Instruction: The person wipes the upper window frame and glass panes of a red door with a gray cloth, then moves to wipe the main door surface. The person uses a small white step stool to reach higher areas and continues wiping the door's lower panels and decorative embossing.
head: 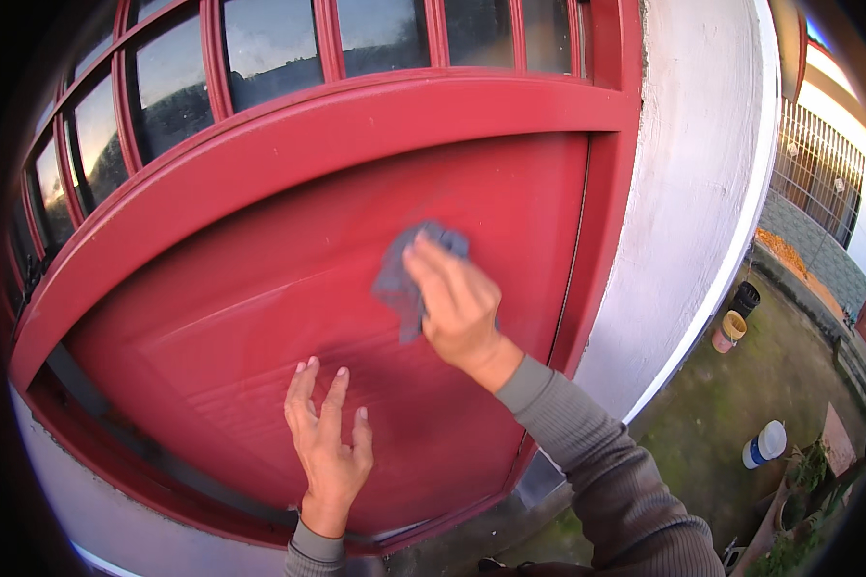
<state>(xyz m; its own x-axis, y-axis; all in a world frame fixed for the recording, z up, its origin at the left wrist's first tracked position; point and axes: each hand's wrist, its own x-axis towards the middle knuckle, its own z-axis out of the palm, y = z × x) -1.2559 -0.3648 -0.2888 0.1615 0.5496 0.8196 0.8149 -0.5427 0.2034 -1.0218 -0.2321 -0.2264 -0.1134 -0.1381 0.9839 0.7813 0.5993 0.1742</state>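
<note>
My right hand [458,303] presses a crumpled grey-blue cloth [397,278] against the upper right part of a red door panel [260,310]. The hand and cloth are slightly blurred. Lower and to the left, my left hand [328,433] is raised in front of the same panel with its fingers spread and nothing in it; whether its fingertips touch the panel I cannot tell. A thick red frame rail [375,108] crosses above the panel, with glass panes [274,43] between red bars over it.
A white wall [685,180] borders the red frame on the right. Outside stand a black bucket [745,297], a yellowish bucket [730,332] and a white bucket [765,445] on mossy ground. Plants [801,469] grow at the lower right. A barred window [815,169] is farther off.
</note>
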